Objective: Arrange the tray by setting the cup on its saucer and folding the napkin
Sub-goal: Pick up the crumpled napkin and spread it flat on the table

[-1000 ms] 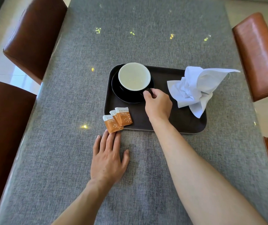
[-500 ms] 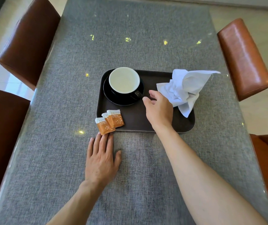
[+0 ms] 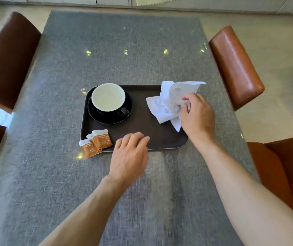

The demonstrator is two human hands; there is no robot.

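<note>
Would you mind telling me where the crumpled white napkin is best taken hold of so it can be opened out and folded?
Probably by the flat corner of the napkin hanging toward the tray's near edge, approached from the near right, where the right hand already pinches the bunched middle. That loose flap lies clear of the creases; the left hand could take the peaked far corner.

Quick count: one tray (image 3: 142, 125), one cup (image 3: 108, 97) on one saucer (image 3: 105, 118), one crumpled napkin (image 3: 165, 105), three orange sachets (image 3: 96, 142) at the near-left corner, four brown chairs (image 3: 236, 66) around one table (image 3: 121, 50), two hands (image 3: 129, 157).
</note>
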